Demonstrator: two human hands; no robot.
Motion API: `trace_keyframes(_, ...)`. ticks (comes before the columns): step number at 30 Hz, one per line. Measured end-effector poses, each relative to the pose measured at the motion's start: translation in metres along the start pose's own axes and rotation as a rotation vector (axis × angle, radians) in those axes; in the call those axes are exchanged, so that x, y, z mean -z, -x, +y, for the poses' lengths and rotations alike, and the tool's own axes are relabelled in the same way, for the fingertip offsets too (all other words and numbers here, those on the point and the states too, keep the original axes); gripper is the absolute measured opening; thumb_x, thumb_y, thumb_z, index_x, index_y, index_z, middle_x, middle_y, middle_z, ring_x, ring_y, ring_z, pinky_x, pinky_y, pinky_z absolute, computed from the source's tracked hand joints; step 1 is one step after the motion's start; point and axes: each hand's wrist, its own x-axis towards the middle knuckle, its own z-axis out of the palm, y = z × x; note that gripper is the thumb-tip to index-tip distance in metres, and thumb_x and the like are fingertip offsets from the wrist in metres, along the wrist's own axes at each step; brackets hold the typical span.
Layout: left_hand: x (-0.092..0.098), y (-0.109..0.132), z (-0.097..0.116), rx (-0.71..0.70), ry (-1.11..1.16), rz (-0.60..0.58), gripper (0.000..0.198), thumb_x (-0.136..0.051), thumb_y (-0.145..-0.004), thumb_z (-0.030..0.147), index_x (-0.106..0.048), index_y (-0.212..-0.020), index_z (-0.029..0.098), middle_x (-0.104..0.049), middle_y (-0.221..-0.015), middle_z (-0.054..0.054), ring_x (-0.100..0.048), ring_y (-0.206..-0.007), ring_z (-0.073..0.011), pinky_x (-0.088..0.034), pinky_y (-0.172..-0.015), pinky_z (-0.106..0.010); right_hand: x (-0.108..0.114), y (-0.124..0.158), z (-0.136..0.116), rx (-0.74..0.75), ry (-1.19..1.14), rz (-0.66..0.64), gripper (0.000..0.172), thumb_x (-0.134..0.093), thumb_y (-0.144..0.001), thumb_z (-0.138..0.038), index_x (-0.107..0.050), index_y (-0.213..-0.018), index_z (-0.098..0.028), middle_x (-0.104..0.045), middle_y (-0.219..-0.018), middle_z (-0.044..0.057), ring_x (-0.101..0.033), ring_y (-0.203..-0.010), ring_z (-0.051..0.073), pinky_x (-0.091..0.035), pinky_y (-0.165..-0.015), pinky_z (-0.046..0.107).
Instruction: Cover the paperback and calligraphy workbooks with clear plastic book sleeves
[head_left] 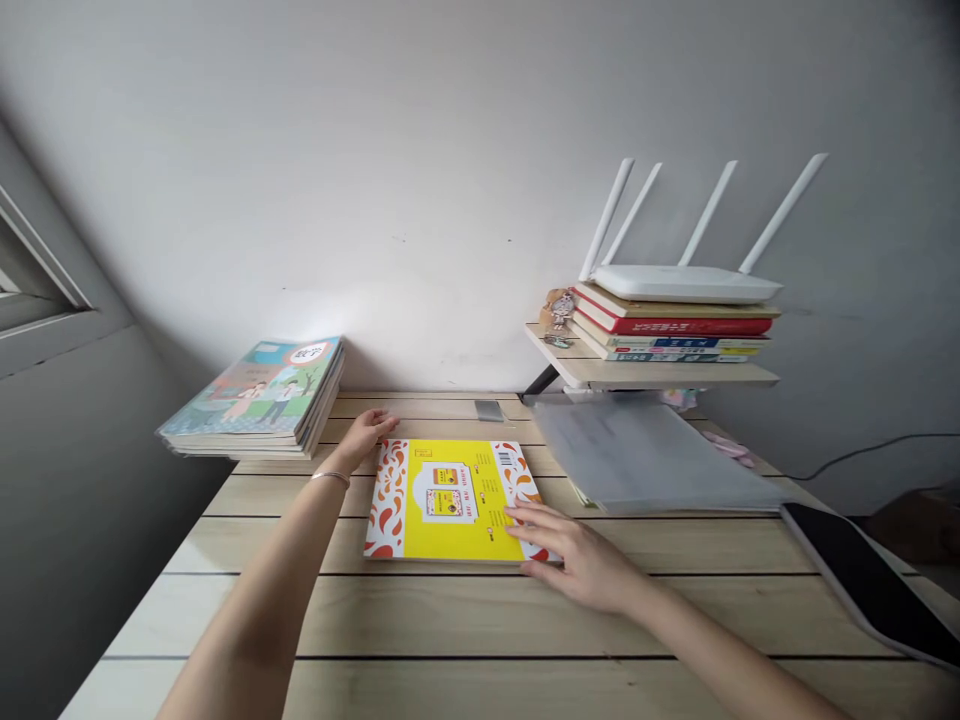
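Note:
A yellow book (442,540) with red and orange drop shapes along its sides lies flat on the wooden table (420,620), its barcode at the upper right. My left hand (366,434) rests at the book's far left corner, fingers stretched out to the right; whether they touch the book I cannot tell. Spread over the near right corner is my right hand (574,552), with fingers flat on the cover and the thumb by the near edge. Neither hand grips anything.
A stack of books (255,395) in clear covers stands at the back left. At right are clear plastic sleeves (637,455) and a black tablet-like device (874,580). A small shelf (675,374) bears books (690,327) and a white router (686,283). A small grey card (489,411) lies near the wall.

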Motion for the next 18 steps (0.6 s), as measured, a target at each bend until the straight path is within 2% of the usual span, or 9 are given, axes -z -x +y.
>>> trace_keyframes(4,0.004,0.005,-0.009,-0.047,0.012,-0.004,0.053,-0.079,-0.054,0.031,-0.053,-0.097,0.015,-0.069,-0.096,-0.012,-0.064,-0.089,-0.0198,-0.046,-0.082,-0.033,0.001,-0.005,-0.002,0.064,0.003,0.047,0.034,-0.06,-0.082,-0.023,-0.065,-0.115,-0.026,-0.06,-0.125,0.007,-0.053,-0.119,0.026,-0.047,-0.099,0.045)
trace_keyframes(10,0.003,0.004,-0.019,-0.083,-0.007,0.009,0.052,-0.074,-0.06,0.028,-0.051,-0.104,0.014,-0.066,-0.103,-0.013,-0.062,-0.088,-0.0178,-0.047,-0.081,-0.034,0.017,-0.011,-0.015,0.153,-0.042,0.083,0.027,-0.056,-0.084,-0.018,-0.07,-0.104,-0.029,-0.07,-0.108,0.001,-0.067,-0.098,0.021,-0.054,-0.091,0.039)
trace_keyframes(14,0.002,0.007,-0.02,-0.095,-0.028,0.022,0.055,-0.071,-0.063,0.027,-0.05,-0.111,0.013,-0.064,-0.109,-0.015,-0.061,-0.095,-0.0197,-0.046,-0.084,-0.036,0.024,-0.012,-0.016,0.154,-0.028,0.156,0.024,-0.054,-0.085,-0.018,-0.071,-0.098,-0.029,-0.073,-0.096,0.001,-0.07,-0.084,0.019,-0.058,-0.077,0.033)
trace_keyframes(18,0.003,0.016,-0.015,-0.103,-0.029,0.033,0.065,-0.073,-0.062,0.025,-0.048,-0.12,0.015,-0.063,-0.114,-0.015,-0.059,-0.102,-0.0201,-0.046,-0.086,-0.034,0.032,-0.021,-0.012,0.119,0.078,0.318,0.021,-0.05,-0.087,-0.019,-0.069,-0.092,-0.026,-0.073,-0.083,0.002,-0.069,-0.071,0.018,-0.054,-0.06,0.029)
